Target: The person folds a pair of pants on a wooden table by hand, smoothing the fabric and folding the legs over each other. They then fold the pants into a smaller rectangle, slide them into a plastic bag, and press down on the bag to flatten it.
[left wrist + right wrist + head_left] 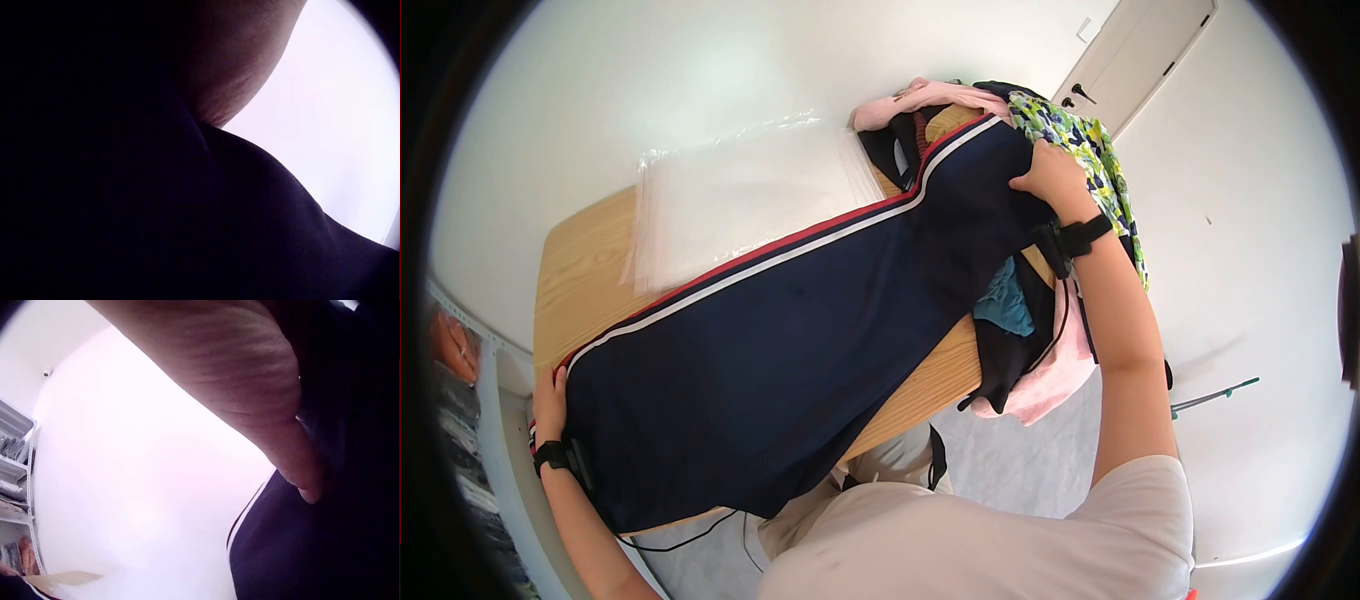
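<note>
- The left hand [550, 408] grips the near-left end of a navy garment [780, 330], its thumb at the striped corner.
- The right hand [1060, 182] holds the opposite end, thumb lying on the cloth; its other fingers are largely hidden.
- Between the two hands the navy garment spreads across the tabletop [585, 245], a red and white stripe [800, 240] running along its far edge from one hand to the other.
- Beyond the garment, between the hands, lies a stack of clear plastic sheets [740, 190].
- Just beyond the right hand, a floral garment [1090, 150] drapes over other clothes, with a pink garment [925, 97] farther to its left.
- Nearer the person than the right hand, below its wrist, are a teal cloth [1005, 300], a black cloth [1005, 365] and a pale pink cloth [1065, 370].
- Left of the left hand stands a shelf [490, 350] with packed items.
- The left wrist view is mostly dark fabric, the fingers out of sight there.
</note>
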{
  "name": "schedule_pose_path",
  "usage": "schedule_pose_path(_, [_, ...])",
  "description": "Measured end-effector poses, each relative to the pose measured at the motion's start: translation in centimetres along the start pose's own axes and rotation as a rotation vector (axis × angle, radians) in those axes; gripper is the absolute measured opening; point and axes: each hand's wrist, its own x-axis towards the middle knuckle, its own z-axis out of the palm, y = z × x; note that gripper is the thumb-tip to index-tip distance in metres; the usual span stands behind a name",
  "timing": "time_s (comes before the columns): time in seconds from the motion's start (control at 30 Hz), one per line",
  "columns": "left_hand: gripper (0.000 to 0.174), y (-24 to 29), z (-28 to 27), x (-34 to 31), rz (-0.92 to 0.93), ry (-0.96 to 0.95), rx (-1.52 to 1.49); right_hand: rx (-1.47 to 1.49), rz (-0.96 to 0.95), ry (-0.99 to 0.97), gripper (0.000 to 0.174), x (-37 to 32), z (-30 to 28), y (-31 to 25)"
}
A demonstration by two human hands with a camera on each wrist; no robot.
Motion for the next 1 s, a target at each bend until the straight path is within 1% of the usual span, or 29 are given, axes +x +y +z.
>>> schedule_pose_path(0.03, [0.040, -0.1, 0.1, 0.2, -0.002, -0.003, -0.003, -0.004, -0.003, -0.001, 0.061, -0.1, -0.3, 0.0])
schedule_pose_path(0.1, [0.037, -0.4, 0.2, 0.2, 0.010, -0.008, 0.030, 0.096, 0.064, -0.120, 0.060, -0.4, -1.0, -0.2])
schedule_pose_path(0.17, [0.037, 0.6, -1.0, -0.2, 0.007, -0.034, 0.002, 0.127, 0.051, -0.130, 0.060, -0.3, -0.1, 0.5])
schedule_pose_path(0.2, [0.039, 1.6, -2.2, -1.0, 0.008, -0.051, -0.028, 0.161, 0.044, -0.133, 0.061, 0.1, 0.4, 1.1])
schedule_pose_path(0.27, [0.051, 8.6, -6.7, -5.8, -0.006, 0.102, 0.251, 0.238, 0.031, -0.109, 0.057, 0.9, 2.0, 2.2])
schedule_pose_path(0.33, [0.061, 10.3, -9.6, -10.8, 0.166, 0.049, 0.129, 0.459, -0.077, -0.132, 0.058, 1.1, 2.5, 3.2])
schedule_pose_path(0.37, [0.062, 11.8, -10.0, -13.5, 0.148, -0.019, 0.109, 0.551, -0.102, -0.157, 0.048, 1.3, 2.6, 3.3])
schedule_pose_path(0.4, [0.064, 13.3, -10.3, -16.0, 0.132, -0.081, 0.088, 0.551, -0.112, -0.164, 0.048, 1.2, 2.4, 3.1])
schedule_pose_path(0.47, [0.067, 15.5, -9.0, -19.7, -0.035, -0.229, 0.104, 1.111, 0.085, -0.381, 0.035, 0.5, 0.9, 2.5])
schedule_pose_path(0.5, [0.069, 15.9, -7.8, -21.0, -0.107, -0.245, 0.092, 1.170, 0.162, -0.383, 0.029, -0.3, -0.9, 1.5])
schedule_pose_path(0.53, [0.068, 16.1, -6.6, -21.8, -0.157, -0.263, 0.042, 1.260, 0.212, -0.377, 0.034, -0.4, -1.4, 1.5])
schedule_pose_path(0.6, [0.068, 15.8, -4.1, -23.2, -0.113, -0.187, 0.229, 1.348, 0.213, -0.393, 0.035, 0.1, -1.6, 2.3])
schedule_pose_path(0.63, [0.068, 15.5, -4.2, -23.4, -0.122, -0.191, 0.228, 1.346, 0.206, -0.400, 0.035, 0.2, -1.8, 2.8])
schedule_pose_path(0.7, [0.069, 14.4, -4.5, -22.9, -0.135, -0.168, 0.218, 1.510, 0.177, -0.387, 0.034, 0.2, -2.0, 4.1])
schedule_pose_path(0.73, [0.069, 13.5, -4.7, -22.7, -0.138, -0.167, 0.217, 1.511, 0.174, -0.388, 0.034, 0.2, -2.2, 4.8])
schedule_pose_path(0.8, [0.072, 10.9, -5.1, -22.0, -0.088, -0.158, 0.186, 1.584, 0.228, -0.396, 0.033, -0.3, -2.6, 6.5])
schedule_pose_path(0.83, [0.074, 9.2, -5.2, -21.5, -0.068, -0.166, 0.152, 1.605, 0.195, -0.422, 0.034, -1.0, -2.9, 7.1])
schedule_pose_path(0.93, [0.074, 5.8, -5.5, -20.3, -0.052, -0.191, 0.125, 1.526, 0.230, -0.482, 0.035, -3.6, -3.1, 8.1])
schedule_pose_path(1.0, [0.074, 5.4, -5.9, -19.9, -0.048, -0.202, 0.086, 1.495, 0.254, -0.496, 0.034, -4.7, -2.3, 8.6])
